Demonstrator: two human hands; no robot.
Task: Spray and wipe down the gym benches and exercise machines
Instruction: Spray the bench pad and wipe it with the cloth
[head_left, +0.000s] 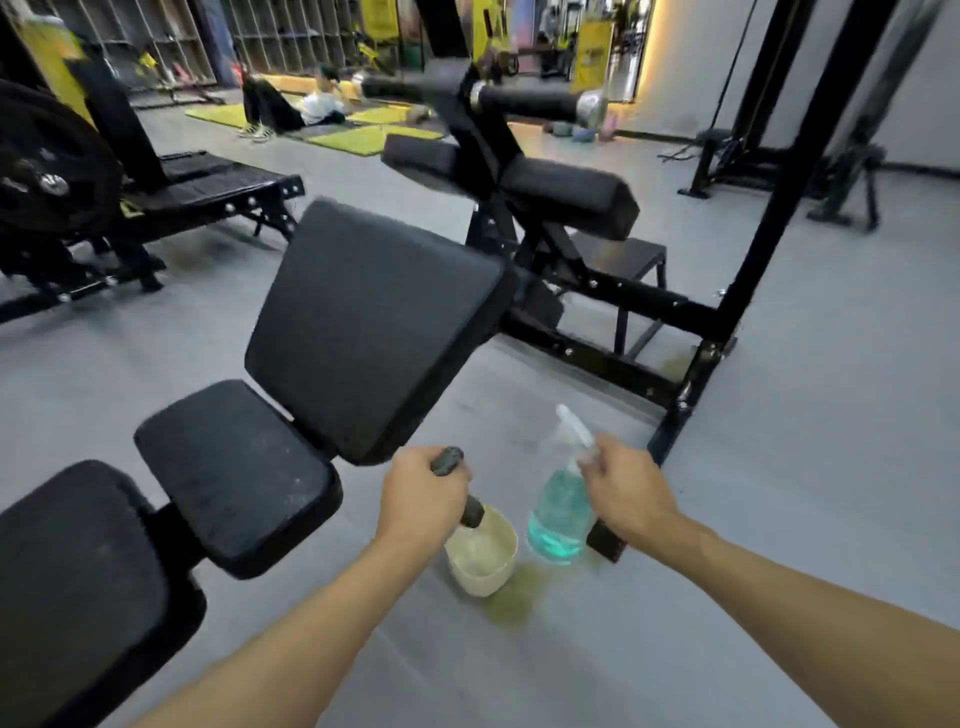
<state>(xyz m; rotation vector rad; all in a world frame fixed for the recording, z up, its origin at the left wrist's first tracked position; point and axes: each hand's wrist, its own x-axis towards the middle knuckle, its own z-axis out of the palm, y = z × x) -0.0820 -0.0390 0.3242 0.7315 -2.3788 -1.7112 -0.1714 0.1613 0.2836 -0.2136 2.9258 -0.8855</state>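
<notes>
**Both hands loaded beside the bench: cloth in the left, spray bottle in the right**

Left hand (423, 496): fingers curled into a fist round a dark grey cloth (448, 461). One end of it sticks out above the thumb side, the other end hangs out below the fist. The roll is blurred, and the fabric cannot be made out.

Right hand (626, 493): fingers wrapped round the neck of the spray bottle (558, 512), just under its white trigger head. The bottle is clear, tilted, and holds teal liquid in its lower part. I cannot tell whether its base touches the floor.

Beige bowl (483, 558): on the grey floor (727, 519), directly under the left hand and just left of the bottle. The lower end of the cloth sits at its far rim. A greenish stain (511, 597) marks the floor at the bowl's near side.

Bench (374, 322): left of both hands, three black pads in a row. The far pad is raised and tilted as a backrest, and the two nearer pads lie flatter. Pale specks show on the middle pad (234, 473).

Exercise machine (566, 195): behind the bench, on a black frame with padded blocks and roller grips.

Background: a weight plate (47, 161) at far left, and a person (311, 106) lying on green mats (358, 139).
</notes>
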